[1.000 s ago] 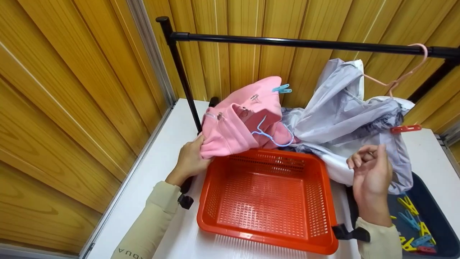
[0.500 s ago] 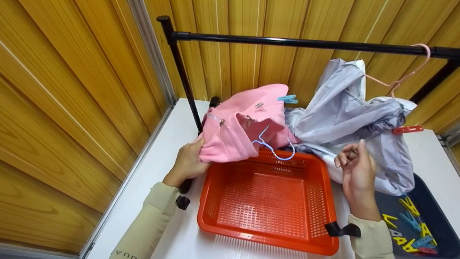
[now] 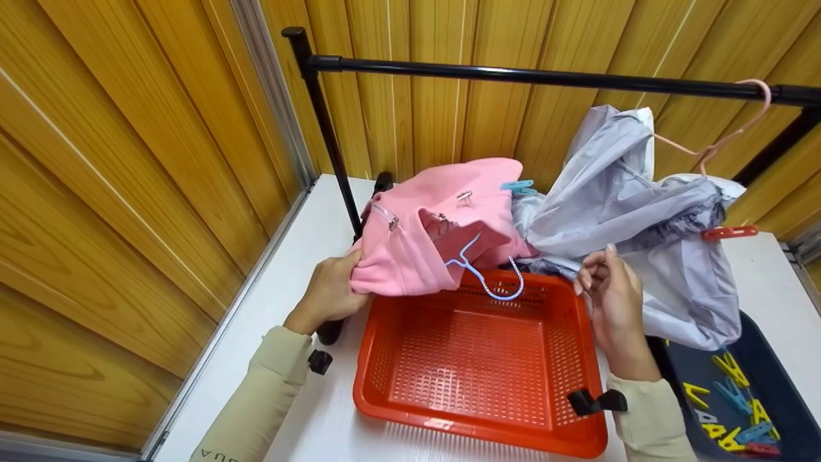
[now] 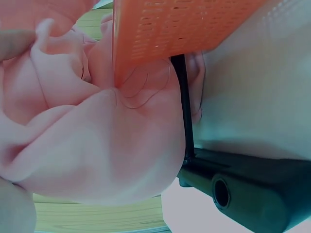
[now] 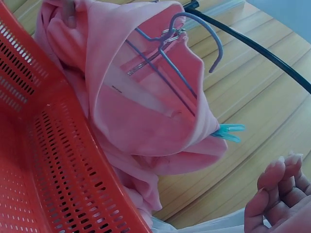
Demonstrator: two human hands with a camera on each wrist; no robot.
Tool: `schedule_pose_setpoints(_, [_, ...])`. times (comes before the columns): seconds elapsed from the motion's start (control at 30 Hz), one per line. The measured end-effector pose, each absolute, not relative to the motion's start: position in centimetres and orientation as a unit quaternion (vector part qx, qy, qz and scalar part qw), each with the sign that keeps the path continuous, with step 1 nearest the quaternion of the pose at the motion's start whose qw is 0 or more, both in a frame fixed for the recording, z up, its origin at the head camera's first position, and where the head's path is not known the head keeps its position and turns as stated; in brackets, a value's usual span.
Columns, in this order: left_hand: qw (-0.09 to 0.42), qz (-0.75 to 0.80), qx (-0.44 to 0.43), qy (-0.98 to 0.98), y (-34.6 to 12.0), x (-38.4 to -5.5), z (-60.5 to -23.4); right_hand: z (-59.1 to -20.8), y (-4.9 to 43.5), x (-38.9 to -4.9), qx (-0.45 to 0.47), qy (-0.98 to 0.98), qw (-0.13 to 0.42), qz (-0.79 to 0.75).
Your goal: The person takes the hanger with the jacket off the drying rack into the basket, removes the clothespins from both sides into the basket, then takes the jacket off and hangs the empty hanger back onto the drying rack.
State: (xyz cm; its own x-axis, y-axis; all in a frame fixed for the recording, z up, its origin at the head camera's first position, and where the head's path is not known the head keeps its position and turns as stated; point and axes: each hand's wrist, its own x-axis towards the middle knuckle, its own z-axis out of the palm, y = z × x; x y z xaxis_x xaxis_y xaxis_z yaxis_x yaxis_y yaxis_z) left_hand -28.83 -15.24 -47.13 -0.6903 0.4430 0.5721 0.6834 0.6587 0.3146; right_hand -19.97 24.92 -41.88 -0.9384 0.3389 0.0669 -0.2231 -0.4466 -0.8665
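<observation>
Pink garment (image 3: 405,256), a blue hanger (image 3: 471,268) poking from its opening, is at the far-left corner of the orange basket (image 3: 449,425), its edge gripped by the left hand (image 3: 330,289), while the right hand (image 3: 614,301), just beside the basket's right rim, holds nothing, fingers loosely curled. The step in hand looks like steadying garment and hanger together, and the next move seems to call for free fingers at the hook over the basket's far rim. Letters on the left sleeve (image 3: 256,398), left of the basket, are cropped, perhaps "UA".
</observation>
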Motion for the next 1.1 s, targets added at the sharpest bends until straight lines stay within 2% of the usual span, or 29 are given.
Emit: schedule_pose_setpoints(1.1, [0.269,-0.241,-0.359,-0.86,-16.2,-29.0,-47.5,-41.8,23.5,-24.7,-0.093,-0.684,0.056,0.722])
